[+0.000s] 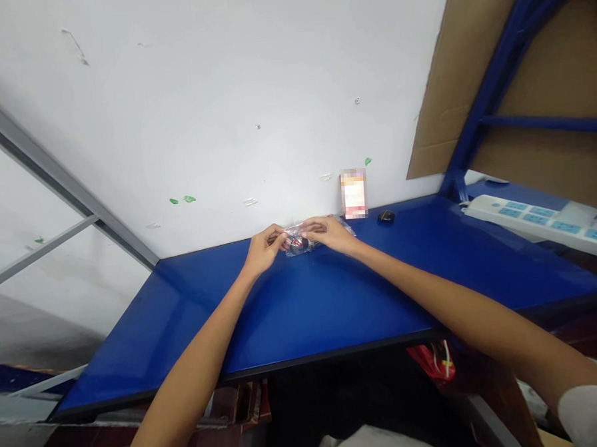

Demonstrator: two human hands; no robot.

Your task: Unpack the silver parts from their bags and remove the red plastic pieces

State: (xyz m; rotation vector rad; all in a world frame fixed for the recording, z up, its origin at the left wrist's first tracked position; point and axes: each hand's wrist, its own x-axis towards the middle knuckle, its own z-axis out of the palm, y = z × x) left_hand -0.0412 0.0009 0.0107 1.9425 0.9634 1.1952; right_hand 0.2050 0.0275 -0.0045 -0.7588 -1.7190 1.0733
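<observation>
Near the back edge of the blue table, both my hands hold a clear plastic bag (297,245) with something dark and a red mark inside. My left hand (267,246) pinches the bag's left side between thumb and fingers. On the other side, my right hand (329,232) grips the top right, its thumb and fingers closed on the plastic. More crinkled clear plastic (347,226) shows behind the right hand. What exactly lies inside the bag is too small to make out.
A blurred-out upright card (354,194) leans at the white wall. Right of it lies a small black object (386,216). A white power strip (541,224) runs along the right side of the blue table (303,310). Blue metal framing (486,80) rises at right.
</observation>
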